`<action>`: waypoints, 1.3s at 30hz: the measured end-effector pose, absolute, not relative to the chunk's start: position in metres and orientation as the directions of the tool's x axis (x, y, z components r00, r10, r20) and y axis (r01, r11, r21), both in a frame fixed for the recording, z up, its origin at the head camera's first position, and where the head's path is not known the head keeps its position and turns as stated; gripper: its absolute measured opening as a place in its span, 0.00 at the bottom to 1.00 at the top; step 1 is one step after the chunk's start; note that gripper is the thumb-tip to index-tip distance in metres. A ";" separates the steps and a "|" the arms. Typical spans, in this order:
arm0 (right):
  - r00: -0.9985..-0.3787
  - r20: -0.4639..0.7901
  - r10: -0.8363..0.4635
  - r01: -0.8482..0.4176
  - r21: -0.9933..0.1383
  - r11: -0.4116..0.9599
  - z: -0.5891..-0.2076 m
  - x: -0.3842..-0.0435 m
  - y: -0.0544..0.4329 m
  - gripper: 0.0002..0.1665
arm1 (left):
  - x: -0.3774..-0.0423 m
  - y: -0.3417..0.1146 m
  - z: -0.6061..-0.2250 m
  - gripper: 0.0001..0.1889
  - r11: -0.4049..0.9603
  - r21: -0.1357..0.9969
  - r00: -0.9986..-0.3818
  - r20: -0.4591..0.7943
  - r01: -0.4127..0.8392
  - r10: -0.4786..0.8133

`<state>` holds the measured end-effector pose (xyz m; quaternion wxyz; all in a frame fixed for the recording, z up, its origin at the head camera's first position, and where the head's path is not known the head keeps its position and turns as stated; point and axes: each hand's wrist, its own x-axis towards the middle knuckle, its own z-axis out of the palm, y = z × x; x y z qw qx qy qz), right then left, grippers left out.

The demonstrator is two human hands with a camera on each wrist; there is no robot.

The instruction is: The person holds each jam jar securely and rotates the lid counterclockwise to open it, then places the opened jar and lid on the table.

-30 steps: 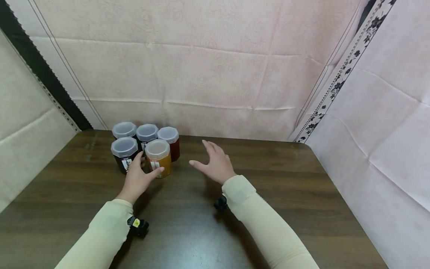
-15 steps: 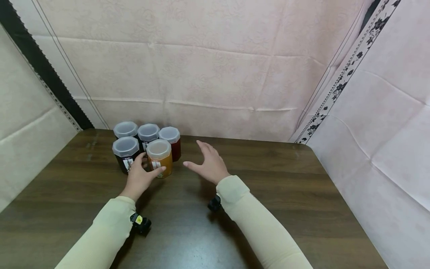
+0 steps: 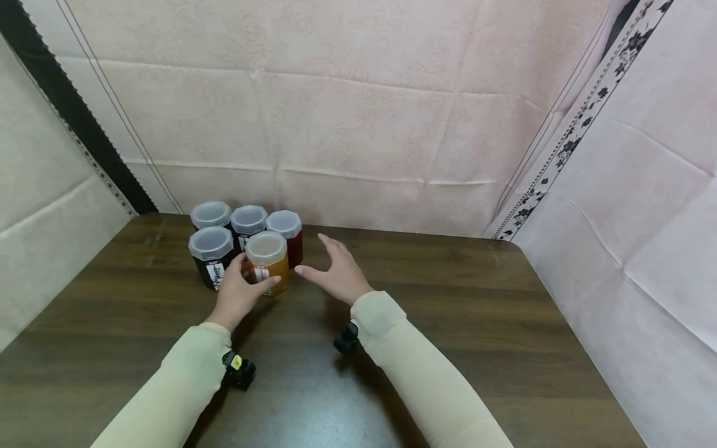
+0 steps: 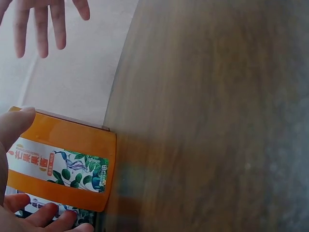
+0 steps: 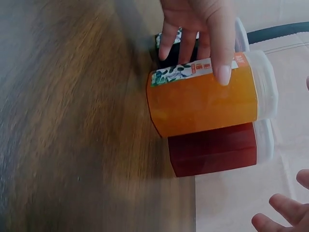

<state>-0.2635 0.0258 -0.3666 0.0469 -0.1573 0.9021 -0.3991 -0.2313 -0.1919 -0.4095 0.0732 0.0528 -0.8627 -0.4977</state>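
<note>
The left hand (image 3: 238,295) holds the front jar of orange jam (image 3: 272,272), its thumb across the label and its fingers curled round the left side. The jar stands upright on the table under a translucent white lid. In the right wrist view, the left thumb overlaps the label of the orange jar (image 5: 203,104). To the right of the jar, the right hand (image 3: 340,274) is held apart from it, thumb and fingers spread and holding nothing. A dark jam jar (image 3: 210,244) stands left of the orange one, and a dark red jar (image 3: 294,250) stands behind it.
Two more dark, lidded jars, back left (image 3: 210,214) and back middle (image 3: 249,219), complete the close cluster near the table's far edge. The brown wooden table (image 3: 448,323) extends to the right. Pale patterned cloth (image 3: 347,124) hangs behind and at both sides.
The right hand has moved left, closer to the orange jam jar. The left hand has stayed at that jar, and the jars keep their places; the head view has shifted slightly.
</note>
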 end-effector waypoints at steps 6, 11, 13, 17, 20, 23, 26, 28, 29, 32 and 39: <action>-0.944 0.047 -0.327 -0.247 -0.760 0.601 -0.369 -0.266 0.021 0.52 | -0.237 -0.190 -0.414 0.48 0.487 0.873 -0.984 0.065 -0.023 -0.164; -0.942 0.034 -0.333 -0.236 -0.772 0.590 -0.372 -0.268 0.018 0.53 | -0.240 -0.190 -0.416 0.48 0.462 0.886 -0.985 0.043 -0.040 -0.167; -0.943 0.029 -0.332 -0.232 -0.773 0.590 -0.372 -0.268 0.017 0.53 | -0.241 -0.190 -0.417 0.48 0.456 0.889 -0.986 0.038 -0.042 -0.165; -0.943 0.030 -0.333 -0.232 -0.777 0.585 -0.372 -0.268 0.015 0.52 | -0.243 -0.190 -0.419 0.47 0.451 0.892 -0.988 0.039 -0.035 -0.152; -0.941 0.031 -0.337 -0.231 -0.786 0.574 -0.372 -0.267 0.013 0.52 | -0.244 -0.189 -0.420 0.46 0.451 0.892 -0.989 0.045 -0.024 -0.142; -0.941 0.027 -0.338 -0.226 -0.794 0.565 -0.373 -0.266 0.011 0.51 | -0.244 -0.189 -0.420 0.45 0.449 0.893 -0.989 0.048 -0.021 -0.142; -0.941 0.025 -0.337 -0.221 -0.798 0.560 -0.375 -0.266 0.008 0.51 | -0.245 -0.188 -0.421 0.44 0.445 0.895 -0.988 0.047 -0.024 -0.148; -0.941 0.025 -0.338 -0.221 -0.801 0.557 -0.375 -0.266 0.006 0.51 | -0.245 -0.189 -0.421 0.44 0.438 0.898 -0.987 0.042 -0.030 -0.155; -0.941 0.028 -0.338 -0.223 -0.802 0.554 -0.375 -0.265 0.005 0.51 | -0.245 -0.189 -0.421 0.44 0.434 0.900 -0.986 0.040 -0.034 -0.160; -0.940 0.037 -0.340 -0.228 -0.809 0.542 -0.374 -0.265 0.003 0.51 | -0.246 -0.189 -0.422 0.44 0.422 0.905 -0.984 0.035 -0.042 -0.174; -0.932 0.048 -0.359 -0.246 -0.812 0.530 -0.372 -0.265 -0.001 0.51 | -0.246 -0.189 -0.421 0.42 0.386 0.922 -0.982 0.059 -0.015 -0.181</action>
